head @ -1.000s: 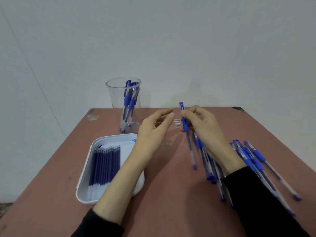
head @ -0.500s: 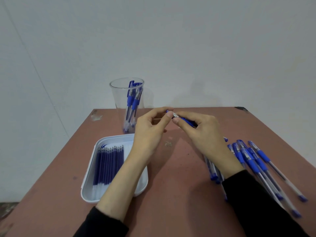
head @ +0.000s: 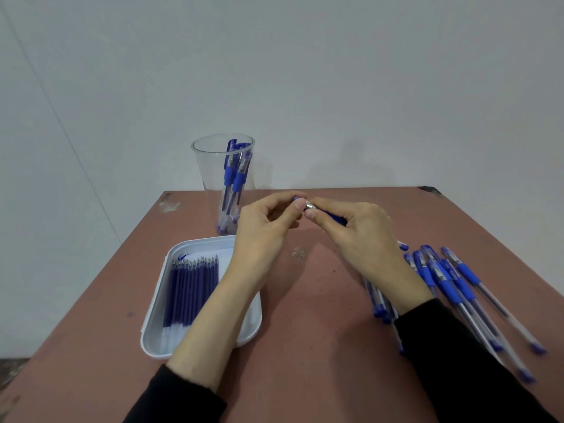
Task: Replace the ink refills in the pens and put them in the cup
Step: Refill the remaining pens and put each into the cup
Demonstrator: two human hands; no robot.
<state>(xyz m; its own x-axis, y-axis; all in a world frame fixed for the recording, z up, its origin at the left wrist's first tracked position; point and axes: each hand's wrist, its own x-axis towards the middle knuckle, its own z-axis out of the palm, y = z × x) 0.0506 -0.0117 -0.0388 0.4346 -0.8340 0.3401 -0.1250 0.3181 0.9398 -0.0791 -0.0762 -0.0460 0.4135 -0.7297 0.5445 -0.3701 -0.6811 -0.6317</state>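
Both hands meet above the middle of the brown table (head: 305,346). My right hand (head: 360,236) grips a blue pen (head: 331,215) by its barrel, most of it hidden in the palm. My left hand (head: 268,230) pinches the pen's silver tip end between thumb and fingers. A clear plastic cup (head: 224,181) stands at the back left with a few blue pens upright in it. A white tray (head: 201,294) under my left forearm holds several dark blue ink refills (head: 190,291) side by side.
Several blue pens (head: 451,288) lie loose on the table at the right, partly under my right wrist and sleeve. Small scraps (head: 299,252) lie near the table's middle. A pale wall rises behind the table's far edge.
The pen swung from upright in my right hand to lying across between both hands. My left hand closed onto its tip end. The view shifted slightly.
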